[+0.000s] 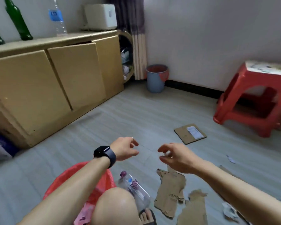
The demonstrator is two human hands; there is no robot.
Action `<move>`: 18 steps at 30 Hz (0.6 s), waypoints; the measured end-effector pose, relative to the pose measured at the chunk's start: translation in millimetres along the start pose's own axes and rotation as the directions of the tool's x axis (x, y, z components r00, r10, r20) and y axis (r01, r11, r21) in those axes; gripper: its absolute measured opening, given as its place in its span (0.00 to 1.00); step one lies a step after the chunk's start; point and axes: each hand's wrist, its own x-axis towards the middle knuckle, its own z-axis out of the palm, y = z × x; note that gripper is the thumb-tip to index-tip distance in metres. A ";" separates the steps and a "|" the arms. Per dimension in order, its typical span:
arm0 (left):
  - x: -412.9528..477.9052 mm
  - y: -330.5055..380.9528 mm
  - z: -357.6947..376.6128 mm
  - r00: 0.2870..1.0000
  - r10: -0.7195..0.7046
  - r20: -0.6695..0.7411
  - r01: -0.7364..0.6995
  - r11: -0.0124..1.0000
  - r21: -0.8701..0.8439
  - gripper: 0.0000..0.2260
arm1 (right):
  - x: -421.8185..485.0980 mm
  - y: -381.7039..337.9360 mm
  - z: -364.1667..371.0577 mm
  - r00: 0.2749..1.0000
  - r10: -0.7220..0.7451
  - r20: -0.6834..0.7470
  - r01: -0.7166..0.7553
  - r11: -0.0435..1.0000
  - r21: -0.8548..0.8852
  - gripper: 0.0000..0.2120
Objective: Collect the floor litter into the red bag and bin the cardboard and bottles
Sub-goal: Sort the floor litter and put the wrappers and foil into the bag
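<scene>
Red bag [89, 182]: on the floor at lower left, under the left forearm and against the bare knee, mouth facing up.
Plastic bottle [135, 188]: lies on its side just right of the bag, purple cap towards the hands.
Torn cardboard [170, 192]: ragged-edged pieces flat on the floor right of the bottle, below the right wrist.
Labelled cardboard [190, 133]: a flat sheet further out, near the red stool [253, 101].
Paper scraps [231, 159]: small bits on the floor to the right.
Left hand [125, 148]: above the floor, fingers loosely curled, holding nothing; dark watch on the wrist.
Right hand [175, 157]: level with the left, a gap between them, fingers curled; whether it pinches something small I cannot tell.
Bin [156, 80]: blue with a red liner, against the far wall beside the curtain.
Shelf bottles: two green glass bottles [18, 20] and a clear water bottle [57, 17] stand on the cardboard cabinet [39, 78].
Open floor [136, 114]: a bare strip runs from the hands to the bin, cabinet edge on the left, stool on the right.
</scene>
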 end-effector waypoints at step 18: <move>36.6 350.9 324.3 0.638 0.540 0.548 -0.618 0.784 -0.053 0.13 | -387.5 303.0 51.0 0.309 0.925 -0.222 -0.617 0.373 0.693 0.07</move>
